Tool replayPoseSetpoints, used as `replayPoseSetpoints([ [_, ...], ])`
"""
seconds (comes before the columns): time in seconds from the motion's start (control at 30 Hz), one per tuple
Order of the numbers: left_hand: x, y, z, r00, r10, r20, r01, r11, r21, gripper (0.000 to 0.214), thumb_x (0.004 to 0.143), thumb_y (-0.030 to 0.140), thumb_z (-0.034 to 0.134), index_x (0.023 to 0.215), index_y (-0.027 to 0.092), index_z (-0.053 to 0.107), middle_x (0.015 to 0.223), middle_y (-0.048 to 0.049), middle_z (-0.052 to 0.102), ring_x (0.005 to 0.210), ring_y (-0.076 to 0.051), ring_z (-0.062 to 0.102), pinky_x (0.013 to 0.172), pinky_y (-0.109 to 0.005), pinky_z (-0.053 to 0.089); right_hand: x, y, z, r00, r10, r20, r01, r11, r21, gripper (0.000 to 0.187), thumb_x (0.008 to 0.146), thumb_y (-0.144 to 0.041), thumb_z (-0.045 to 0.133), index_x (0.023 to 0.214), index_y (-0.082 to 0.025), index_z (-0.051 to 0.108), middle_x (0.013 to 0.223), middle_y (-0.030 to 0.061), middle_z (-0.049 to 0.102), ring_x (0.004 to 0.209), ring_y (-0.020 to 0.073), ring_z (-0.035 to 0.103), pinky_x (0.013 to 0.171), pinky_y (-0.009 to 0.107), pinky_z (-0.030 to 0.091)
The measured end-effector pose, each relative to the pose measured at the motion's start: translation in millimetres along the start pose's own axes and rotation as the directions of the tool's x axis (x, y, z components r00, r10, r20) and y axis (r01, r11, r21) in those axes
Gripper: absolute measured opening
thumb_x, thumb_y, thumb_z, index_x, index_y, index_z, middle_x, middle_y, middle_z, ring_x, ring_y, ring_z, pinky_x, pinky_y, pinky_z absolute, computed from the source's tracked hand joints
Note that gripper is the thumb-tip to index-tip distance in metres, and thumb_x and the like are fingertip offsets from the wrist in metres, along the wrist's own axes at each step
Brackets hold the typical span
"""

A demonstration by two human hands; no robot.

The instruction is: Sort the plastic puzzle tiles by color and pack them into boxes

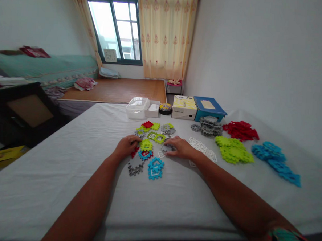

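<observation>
The left hand (127, 146) is curled narrow, its fingertips at the left edge of the mixed pile, next to a green piece (146, 145) and above a red piece (134, 152); whether it pinches anything I cannot tell. The right hand (181, 148) is more spread, thumb and fingers parted about a grey piece (168, 148); whether that piece is gripped or only touched is unclear. A white window piece (161, 154) lies just beside its thumb.

Between and around the hands, notched plastic pieces lie loosely together on the white sheet (199, 210). Nearer the person are blue pieces (156, 164) and, to their left, dark grey pieces (135, 168). Right of the right hand lie white window frames (202, 150), then a green heap (234, 150), a grey stack (211, 126), a red heap (240, 130) and a blue heap (274, 158).

Farther back stand a clear plastic tub (137, 108), a round tin (165, 108), a yellow box (184, 107) and a blue box (209, 108).
</observation>
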State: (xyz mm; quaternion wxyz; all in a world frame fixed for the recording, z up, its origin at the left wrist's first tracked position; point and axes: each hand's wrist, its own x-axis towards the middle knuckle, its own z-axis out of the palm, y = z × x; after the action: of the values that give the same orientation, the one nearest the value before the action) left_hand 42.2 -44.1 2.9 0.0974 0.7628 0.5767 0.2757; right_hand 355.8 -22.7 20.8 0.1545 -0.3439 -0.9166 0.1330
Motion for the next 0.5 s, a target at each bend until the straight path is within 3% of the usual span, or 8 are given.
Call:
replayPoseSetpoints([
  [0.13,-0.3,-1.4,1.4,1.000,0.024,-0.014,-0.024,1.000,-0.014,0.033,0.075,0.019,0.044,0.091,0.022,0.073,0.100,-0.0037,0.072,0.095,-0.020,0.066,0.093,-0.039,0.051,0.5,-0.2,-0.9,0.999,0.032,0.023,-0.032,0.999,-0.008,0.034,0.083,-0.035,0.065,0.114,-0.022,0.065,0.116,0.0065,0.067,0.106,0.0217,0.056,0.088,0.033,0.043],
  [0.37,0.0,-3.6,1.5,1.000,0.023,-0.020,-0.024,0.999,-0.038,0.032,0.074,0.018,0.045,0.090,0.022,0.073,0.098,-0.0033,0.072,0.093,-0.020,0.066,0.092,-0.038,0.052,-2.7,-15.5,-6.3,0.997,0.066,0.051,-0.060,0.993,-0.104,0.045,0.073,-0.038,0.074,0.115,-0.026,0.065,0.113,0.0066,0.067,0.106,0.0260,0.055,0.084,0.037,0.044],
  [0.5,0.0,-1.7,0.7,1.000,0.005,-0.008,-0.005,0.999,-0.036,0.033,0.075,0.018,0.045,0.091,0.022,0.073,0.099,-0.0037,0.072,0.095,-0.019,0.066,0.093,-0.038,0.051,0.9,1.1,-20.5,0.997,0.069,0.024,-0.065,0.992,-0.110,0.048,0.072,-0.034,0.074,0.119,-0.023,0.064,0.108,0.0073,0.068,0.100,0.0228,0.059,0.084,0.032,0.046],
])
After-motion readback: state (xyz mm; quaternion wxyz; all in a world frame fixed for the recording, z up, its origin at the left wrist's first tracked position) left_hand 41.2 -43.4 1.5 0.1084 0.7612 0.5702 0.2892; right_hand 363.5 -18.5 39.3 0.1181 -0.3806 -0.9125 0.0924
